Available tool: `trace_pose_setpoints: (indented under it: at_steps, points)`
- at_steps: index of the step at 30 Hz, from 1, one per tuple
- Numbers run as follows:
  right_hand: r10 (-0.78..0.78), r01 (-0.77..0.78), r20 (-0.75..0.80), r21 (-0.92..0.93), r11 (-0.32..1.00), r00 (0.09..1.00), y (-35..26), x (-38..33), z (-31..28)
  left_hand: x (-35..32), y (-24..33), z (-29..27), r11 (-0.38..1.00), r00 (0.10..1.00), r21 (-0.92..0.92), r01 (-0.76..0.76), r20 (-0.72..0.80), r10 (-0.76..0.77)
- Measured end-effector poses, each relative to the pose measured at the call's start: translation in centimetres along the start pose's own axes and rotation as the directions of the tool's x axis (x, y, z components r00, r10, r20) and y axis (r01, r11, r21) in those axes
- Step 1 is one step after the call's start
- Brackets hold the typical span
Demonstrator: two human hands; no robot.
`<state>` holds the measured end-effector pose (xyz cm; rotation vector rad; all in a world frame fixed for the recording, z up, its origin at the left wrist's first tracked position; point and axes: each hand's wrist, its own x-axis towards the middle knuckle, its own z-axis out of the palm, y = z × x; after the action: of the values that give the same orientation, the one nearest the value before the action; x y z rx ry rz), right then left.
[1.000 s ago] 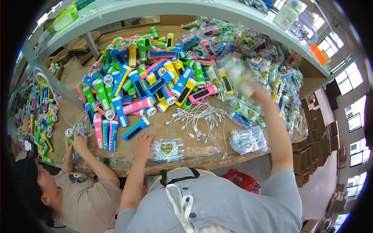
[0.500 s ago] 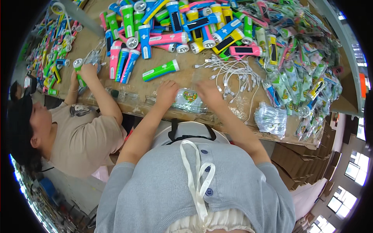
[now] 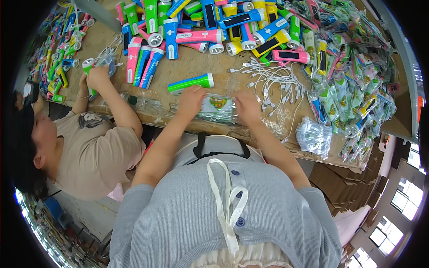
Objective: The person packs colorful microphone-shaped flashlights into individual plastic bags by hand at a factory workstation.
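Plastic bag (image 3: 218,106), clear, with a green and red printed emblem, lies flat near the table's front edge, directly between left grip (image 3: 191,100) and right grip (image 3: 247,108). Left grip: palm down, fingers curled over the bag's left end. Right grip: fingers bent at its right edge. Whether either one pinches the film, cannot tell.

Surroundings, by size:
- Table (image 3: 165,73): brown top, beneath both grips.
- Heap of bagged flashlights (image 3: 346,91): right of right grip and beyond it, well apart.
- Heap of loose flashlights (image 3: 201,35): beyond both grips; pink, blue, green, yellow.
- Tangle of white cables (image 3: 279,80): near right grip, beyond it and to its right.
- Row of three flashlights (image 3: 142,64): side by side, left of left grip and farther out.
- Whitish bundle (image 3: 314,138): right of right grip, closer to the body; contents unclear.
- Green and blue flashlight (image 3: 190,83): single, lying just beyond left grip; contact unclear.
- Co-worker's hand (image 3: 97,77): well left of left grip, at a green flashlight (image 3: 88,64).
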<state>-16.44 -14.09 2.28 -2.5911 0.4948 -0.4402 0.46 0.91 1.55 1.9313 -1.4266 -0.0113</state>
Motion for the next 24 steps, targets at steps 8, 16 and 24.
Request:
trace_pose_setpoints:
  at_steps: [8, 16, 24]
  points:
    - [0.171, -0.192, 0.205, 0.089, 0.977, 0.964, -2.3, 1.1, -1.1, 0.5, 1.1, -0.6, 0.973, 0.972, 0.08, -0.214, 0.118, 0.204]
    - [0.027, -0.18, 0.433, 0.317, 0.931, 0.901, -0.8, 3.0, 2.0, 0.4, 0.2, -0.3, 0.953, 0.933, -0.003, -0.302, 0.207, 0.296]
    - [0.182, -0.239, 0.349, 0.128, 0.963, 0.919, -2.3, 2.7, 2.5, 0.0, 0.6, -0.1, 0.97, 0.936, 0.021, -0.242, 0.269, 0.227]
